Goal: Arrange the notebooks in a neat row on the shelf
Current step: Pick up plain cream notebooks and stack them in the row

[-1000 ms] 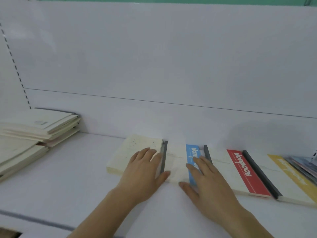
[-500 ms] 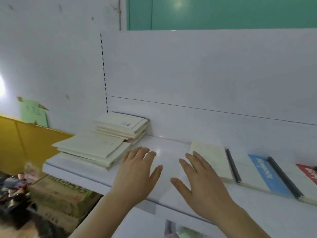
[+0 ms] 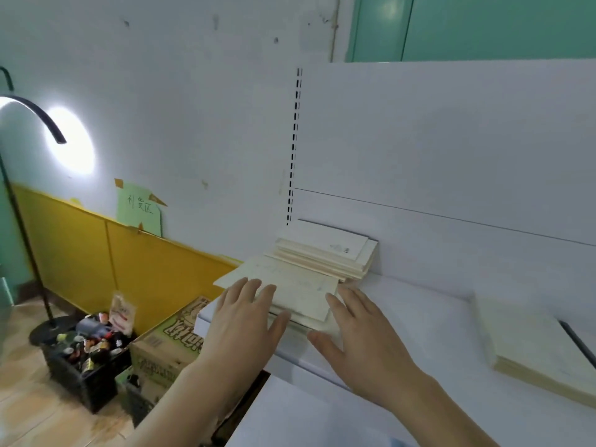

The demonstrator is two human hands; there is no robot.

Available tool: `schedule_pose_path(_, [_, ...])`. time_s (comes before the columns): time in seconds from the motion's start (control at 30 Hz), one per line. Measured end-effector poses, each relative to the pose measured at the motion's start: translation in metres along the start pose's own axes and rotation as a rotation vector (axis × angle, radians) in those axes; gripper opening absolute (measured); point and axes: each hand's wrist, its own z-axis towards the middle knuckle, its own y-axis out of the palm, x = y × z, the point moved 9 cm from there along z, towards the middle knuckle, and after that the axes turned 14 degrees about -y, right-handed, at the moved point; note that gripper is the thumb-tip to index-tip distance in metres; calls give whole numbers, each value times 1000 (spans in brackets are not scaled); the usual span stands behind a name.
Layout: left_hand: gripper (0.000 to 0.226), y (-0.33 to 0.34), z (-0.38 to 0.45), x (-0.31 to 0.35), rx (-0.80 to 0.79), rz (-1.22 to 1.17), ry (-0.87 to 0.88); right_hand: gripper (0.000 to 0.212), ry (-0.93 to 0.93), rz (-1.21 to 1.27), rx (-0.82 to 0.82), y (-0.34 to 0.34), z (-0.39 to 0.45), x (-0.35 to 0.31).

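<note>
Both hands out front, palms down, fingers straight and slightly spread. Left hand (image 3: 246, 321) reaches up from lower left, bare forearm in view; right hand (image 3: 364, 341) comes in from lower right, thumb splayed toward the left hand. Neither is gripping anything, small gap between them.

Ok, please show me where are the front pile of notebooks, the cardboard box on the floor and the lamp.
front pile of notebooks (image 3: 292, 290): head view, on the top cream cover.
cardboard box (image 3: 171, 343): head view, on its printed top face.
lamp (image 3: 42, 116): head view, on the curved black arm.
</note>
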Motion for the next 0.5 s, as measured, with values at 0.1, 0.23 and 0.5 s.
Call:
schedule_pose_path(0.1, [84,15,20,-14,-65,67,4,80,-29,11,-39,16,29,0])
schedule_pose_path(0.23, [96,33,37,-28,-114,137,60,56,-106,-51,-23,15,49,-11])
schedule_pose_path(0.5, [80,20,63,-36,-29,-104,196,47,-23,-160,164,-12,51,-20])
